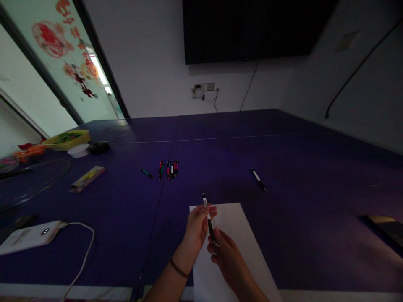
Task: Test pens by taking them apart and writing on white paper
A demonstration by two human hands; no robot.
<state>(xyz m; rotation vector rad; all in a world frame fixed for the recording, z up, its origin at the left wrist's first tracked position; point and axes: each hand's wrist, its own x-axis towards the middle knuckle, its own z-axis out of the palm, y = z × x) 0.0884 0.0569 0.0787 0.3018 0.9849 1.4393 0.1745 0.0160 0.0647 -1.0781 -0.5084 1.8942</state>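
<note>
Both of my hands hold one white and black pen above a sheet of white paper. My left hand pinches its upper white part, and my right hand grips the black lower end. The pen stands nearly upright in view, leaning slightly left at the top. To the right of the paper lies a second white and black pen. Beyond my hands, left of the middle, rests a group of several coloured pens, with a green pen apart at their left.
On the left are a white power bank with a white cable, a flat box, a yellow basket and a white bowl. A dark phone-like object lies at the right. The purple table reaches the wall.
</note>
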